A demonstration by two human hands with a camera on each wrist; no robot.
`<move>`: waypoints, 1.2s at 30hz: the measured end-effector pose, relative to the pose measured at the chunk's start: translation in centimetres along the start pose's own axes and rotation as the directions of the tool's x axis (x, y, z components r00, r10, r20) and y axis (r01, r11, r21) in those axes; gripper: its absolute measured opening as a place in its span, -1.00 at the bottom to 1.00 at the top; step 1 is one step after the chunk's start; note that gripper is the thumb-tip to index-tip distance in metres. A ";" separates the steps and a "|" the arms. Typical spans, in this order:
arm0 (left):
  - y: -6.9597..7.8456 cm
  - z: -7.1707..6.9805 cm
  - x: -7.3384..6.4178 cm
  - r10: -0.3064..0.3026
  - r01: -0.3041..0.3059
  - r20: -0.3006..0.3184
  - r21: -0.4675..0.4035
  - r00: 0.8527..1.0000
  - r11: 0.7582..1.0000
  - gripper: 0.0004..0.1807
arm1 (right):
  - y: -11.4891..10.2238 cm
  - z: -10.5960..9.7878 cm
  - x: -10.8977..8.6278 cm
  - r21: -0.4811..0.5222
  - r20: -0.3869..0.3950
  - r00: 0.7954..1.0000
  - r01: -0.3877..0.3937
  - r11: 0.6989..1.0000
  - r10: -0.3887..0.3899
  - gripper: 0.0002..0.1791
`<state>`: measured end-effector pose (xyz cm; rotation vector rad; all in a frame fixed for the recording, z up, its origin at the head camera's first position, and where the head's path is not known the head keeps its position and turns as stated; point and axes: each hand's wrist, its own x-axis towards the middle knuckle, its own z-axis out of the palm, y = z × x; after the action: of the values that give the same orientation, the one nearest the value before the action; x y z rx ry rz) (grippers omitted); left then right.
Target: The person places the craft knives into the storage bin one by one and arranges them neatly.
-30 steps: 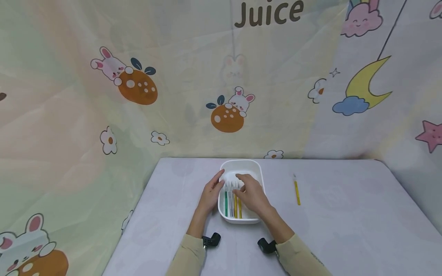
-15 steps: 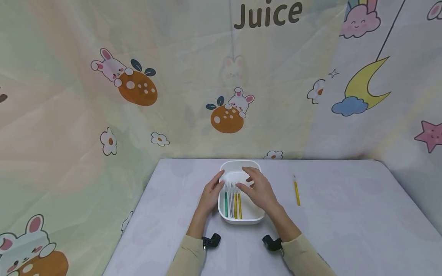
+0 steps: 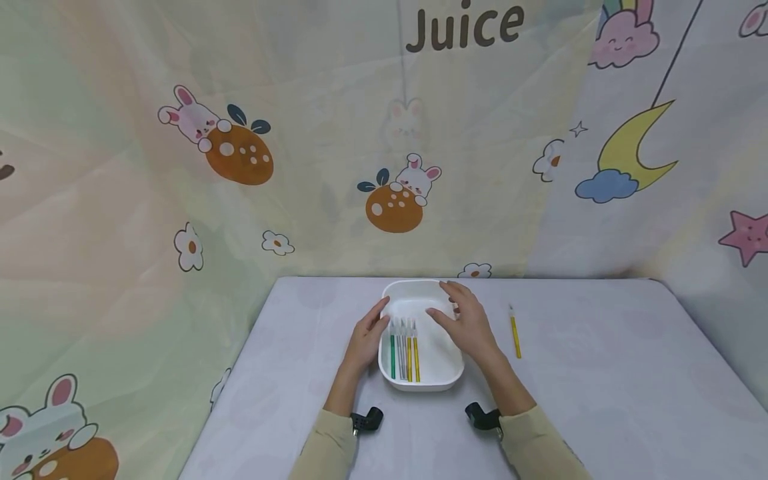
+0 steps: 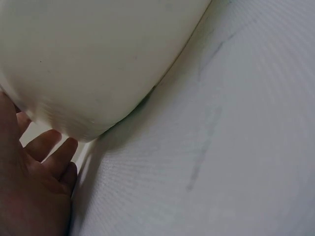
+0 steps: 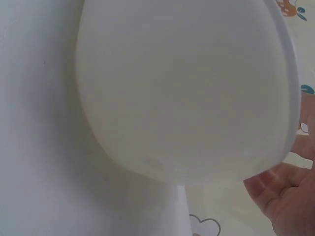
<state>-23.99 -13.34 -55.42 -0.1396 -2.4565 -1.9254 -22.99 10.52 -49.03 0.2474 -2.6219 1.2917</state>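
In the head view a white rectangular tray (image 3: 441, 363) with rounded corners stands near the middle of the table. Several slim pen-like tools (image 3: 409, 359) lie side by side along its left part, with green, silver and yellow barrels and pale tips pointing away. My left hand (image 3: 363, 341) rests against the tray's left wall, its fingertips at the rim. In the left wrist view its fingers lie by the tray's outer wall (image 4: 93, 64). At the right rim is my right hand (image 3: 471, 327), thumb and fingers spread apart, with nothing between them.
One more yellow pen-like tool (image 3: 516, 335) lies on the white-covered table (image 3: 606, 373), right of the tray. A patterned cloth backdrop (image 3: 324, 133) rises behind the table's far edge. Each wrist wears a black camera.
My right hand has moved right, from over the pen-like tools to the tray's right rim, uncovering the yellow ones. My left hand stays at the left wall.
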 end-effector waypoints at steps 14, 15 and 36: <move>-0.2 0.1 0.0 -0.001 0.001 -0.004 0.001 1.000 1.000 -0.50 | 1.6 -1.9 0.3 -0.062 0.010 0.999 -0.036 0.997 0.037 -0.10; -0.2 0.1 0.0 -0.001 0.001 -0.003 0.000 1.000 1.000 -0.50 | 1.8 -2.0 0.3 -0.066 0.012 0.999 -0.032 0.997 0.033 -0.09; -0.2 0.0 0.0 -0.010 0.010 0.001 -0.008 1.000 1.000 -0.52 | 3.7 -3.9 0.5 -0.127 0.014 0.996 -0.081 0.989 0.083 -0.12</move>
<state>-24.04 -13.41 -55.56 -0.1291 -2.4552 -1.9390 -23.98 15.80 -49.43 0.1340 -2.7436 1.1467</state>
